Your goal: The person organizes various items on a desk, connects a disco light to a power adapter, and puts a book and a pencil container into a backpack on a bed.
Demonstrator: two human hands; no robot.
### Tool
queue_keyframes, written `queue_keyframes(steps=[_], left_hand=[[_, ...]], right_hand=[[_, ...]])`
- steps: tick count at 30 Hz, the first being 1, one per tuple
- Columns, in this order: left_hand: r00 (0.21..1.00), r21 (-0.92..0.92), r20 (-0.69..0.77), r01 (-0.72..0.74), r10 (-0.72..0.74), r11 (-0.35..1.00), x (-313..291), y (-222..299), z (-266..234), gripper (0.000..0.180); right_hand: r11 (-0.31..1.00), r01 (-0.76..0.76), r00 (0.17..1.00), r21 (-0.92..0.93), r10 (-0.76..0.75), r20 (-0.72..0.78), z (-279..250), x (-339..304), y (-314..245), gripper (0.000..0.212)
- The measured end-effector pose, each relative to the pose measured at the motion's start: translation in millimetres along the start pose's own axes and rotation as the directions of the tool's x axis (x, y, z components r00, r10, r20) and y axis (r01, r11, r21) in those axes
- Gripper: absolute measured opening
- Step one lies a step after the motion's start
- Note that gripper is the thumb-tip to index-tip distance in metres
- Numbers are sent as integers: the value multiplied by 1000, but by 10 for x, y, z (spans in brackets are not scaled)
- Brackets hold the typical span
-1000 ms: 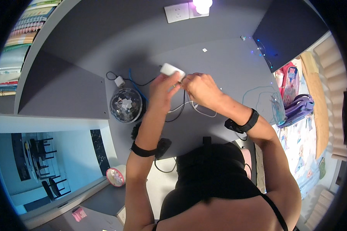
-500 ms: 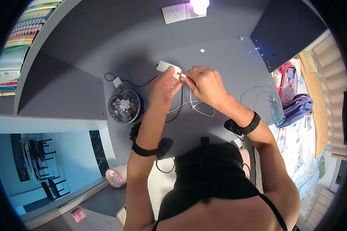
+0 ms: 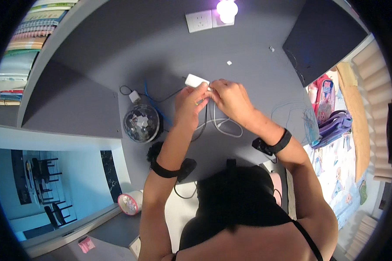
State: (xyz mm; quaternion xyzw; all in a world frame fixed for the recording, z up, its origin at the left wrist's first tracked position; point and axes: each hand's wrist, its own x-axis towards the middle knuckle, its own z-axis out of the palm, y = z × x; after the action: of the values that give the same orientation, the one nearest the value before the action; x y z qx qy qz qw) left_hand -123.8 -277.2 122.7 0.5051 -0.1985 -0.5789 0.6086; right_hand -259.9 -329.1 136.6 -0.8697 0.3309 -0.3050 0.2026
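Observation:
My left hand point(image 3: 189, 104) has its thumb and fingers closed round a white rectangular block point(image 3: 196, 81) that looks like a charger, held above the grey desk. Against the block's right end, my right hand point(image 3: 231, 96) pinches the plug end of a white cable point(image 3: 214, 114). Fingers cover the plug, so I cannot tell whether it sits inside the block. Below both hands the cable loops loosely on the desk, beside a dark cord.
Left of my hands stands a clear domed lamp point(image 3: 141, 123) beside a small white adapter point(image 3: 134, 96). A glowing bulb point(image 3: 227, 10) is at the wall sockets point(image 3: 199, 21). A small white piece point(image 3: 229, 63) lies farther back. Thin blue wire point(image 3: 308, 122) coils at the right edge.
Both hands have come closer together at the block, and the metal plug seen before is now covered. The string lights at the right have gone from lit blue to dark.

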Motion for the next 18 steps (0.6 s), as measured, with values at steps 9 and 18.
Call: queue_keyframes(steps=[9,18], left_hand=[[995,134,-82,63,-52,989,13,13,-170,52],[992,27,-45,121,-120,992,-657,-228,-980,29]], right_hand=[[963,-205,965,175,229,-131,316,410,340,32],[932,-331,852,149,363,-376,502,1278,968,33]])
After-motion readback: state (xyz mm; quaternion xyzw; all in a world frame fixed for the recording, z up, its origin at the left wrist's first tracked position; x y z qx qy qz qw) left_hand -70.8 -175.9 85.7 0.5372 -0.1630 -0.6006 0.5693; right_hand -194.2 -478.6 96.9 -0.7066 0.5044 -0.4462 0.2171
